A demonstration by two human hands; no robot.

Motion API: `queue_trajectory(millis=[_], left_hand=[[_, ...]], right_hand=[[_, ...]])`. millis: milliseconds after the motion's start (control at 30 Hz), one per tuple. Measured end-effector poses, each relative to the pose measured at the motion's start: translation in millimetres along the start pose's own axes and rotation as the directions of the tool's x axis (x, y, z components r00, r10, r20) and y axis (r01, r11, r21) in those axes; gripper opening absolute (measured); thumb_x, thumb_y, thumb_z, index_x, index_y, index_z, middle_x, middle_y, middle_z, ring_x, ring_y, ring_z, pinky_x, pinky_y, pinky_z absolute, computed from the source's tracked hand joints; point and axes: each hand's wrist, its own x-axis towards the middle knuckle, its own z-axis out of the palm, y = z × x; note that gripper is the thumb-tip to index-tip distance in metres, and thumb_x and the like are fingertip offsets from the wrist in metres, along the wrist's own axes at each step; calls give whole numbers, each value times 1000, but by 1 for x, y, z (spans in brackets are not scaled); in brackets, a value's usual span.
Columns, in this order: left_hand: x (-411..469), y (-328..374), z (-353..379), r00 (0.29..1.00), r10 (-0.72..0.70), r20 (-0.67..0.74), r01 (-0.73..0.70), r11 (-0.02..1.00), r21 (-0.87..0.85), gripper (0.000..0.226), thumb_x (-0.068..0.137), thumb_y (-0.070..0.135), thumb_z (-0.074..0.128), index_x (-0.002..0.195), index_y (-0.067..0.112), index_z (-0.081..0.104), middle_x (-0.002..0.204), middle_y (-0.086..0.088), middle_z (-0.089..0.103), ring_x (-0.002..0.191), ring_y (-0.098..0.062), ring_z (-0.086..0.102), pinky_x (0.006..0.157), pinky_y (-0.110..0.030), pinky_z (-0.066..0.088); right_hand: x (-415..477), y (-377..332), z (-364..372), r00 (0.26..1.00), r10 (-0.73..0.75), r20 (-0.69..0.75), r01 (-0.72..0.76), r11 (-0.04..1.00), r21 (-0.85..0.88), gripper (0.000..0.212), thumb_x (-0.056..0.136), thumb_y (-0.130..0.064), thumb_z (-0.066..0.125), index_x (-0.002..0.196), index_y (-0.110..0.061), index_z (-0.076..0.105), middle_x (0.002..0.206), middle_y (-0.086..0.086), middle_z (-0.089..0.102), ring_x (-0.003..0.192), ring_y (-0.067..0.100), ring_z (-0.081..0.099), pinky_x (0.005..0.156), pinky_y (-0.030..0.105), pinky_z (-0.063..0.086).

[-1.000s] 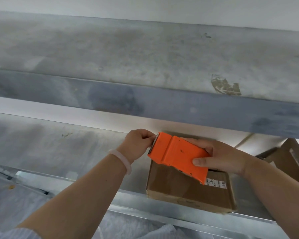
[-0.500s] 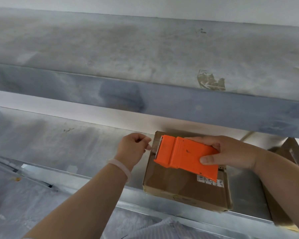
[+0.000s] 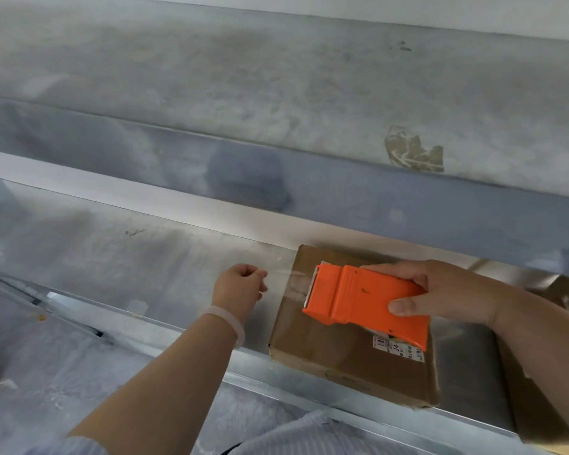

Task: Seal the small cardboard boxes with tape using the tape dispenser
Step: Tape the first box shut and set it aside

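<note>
A small brown cardboard box (image 3: 329, 353) with a white label lies flat on the metal table (image 3: 145, 267), close to its front edge. My right hand (image 3: 440, 295) grips an orange tape dispenser (image 3: 362, 298) just above the box top. My left hand (image 3: 240, 289), left of the box, pinches the free end of a clear tape strip (image 3: 289, 284) that stretches from the dispenser's mouth out over the box's left side.
A grey metal shelf (image 3: 309, 192) hangs over the back of the table, with a torn tape scrap (image 3: 413, 154) stuck on its top. More cardboard (image 3: 546, 418) lies at the right edge. White plastic sheeting (image 3: 63, 372) covers the space below the table's front rim.
My hands have drawn apart. The left hand has pulled the tape end leftward off the dispenser, while the dispenser has shifted right and down over the box.
</note>
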Motion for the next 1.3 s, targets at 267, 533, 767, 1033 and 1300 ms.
queue_trajectory(millis=[267, 533, 767, 1033, 1300], left_hand=[[5, -16, 18, 995, 16, 96, -37, 975, 221, 16, 98, 25, 56, 84, 22, 63, 74, 0, 68, 71, -19, 61, 81, -40, 57], [2, -15, 28, 970, -39, 239, -29, 961, 273, 19, 101, 27, 49, 108, 14, 59, 91, -4, 67, 74, -17, 59, 55, -27, 48], [2, -8, 25, 969, -21, 245, 9, 999, 49, 37, 101, 22, 51, 137, 21, 44, 99, -1, 62, 82, -17, 62, 65, -29, 55], [-13, -15, 17, 676, 399, 620, -586, 800, 125, 71, 91, 69, 34, 151, 38, 12, 153, 33, 1, 138, 20, 3, 114, -9, 6], [2, -6, 0, 587, 325, 742, -748, 568, 343, 68, 94, 59, 38, 148, 43, 0, 149, 38, -14, 146, 7, 2, 122, -24, 11]], right_hand=[[3, -6, 4, 1000, 19, 0, -19, 999, 46, 76, 57, -61, 74, 129, -56, 47, 130, -12, 58, 108, 4, 64, 87, 25, 56], [3, -5, 7, 999, 35, -15, -35, 998, 42, 73, 55, -64, 74, 124, -63, 49, 128, -14, 59, 106, 4, 65, 85, 23, 55], [5, 0, 8, 998, 60, -25, -58, 995, 85, 81, 47, -74, 78, 123, -66, 50, 127, -11, 61, 107, 11, 66, 87, 28, 56], [4, 8, 10, 998, 24, -63, -13, 985, 170, 84, 48, -72, 82, 126, -60, 53, 128, -14, 62, 111, 9, 64, 91, 30, 55], [4, 10, 6, 993, -38, -110, 57, 982, 180, 68, 53, -63, 80, 117, -65, 56, 132, -23, 55, 115, -1, 58, 91, 21, 52]])
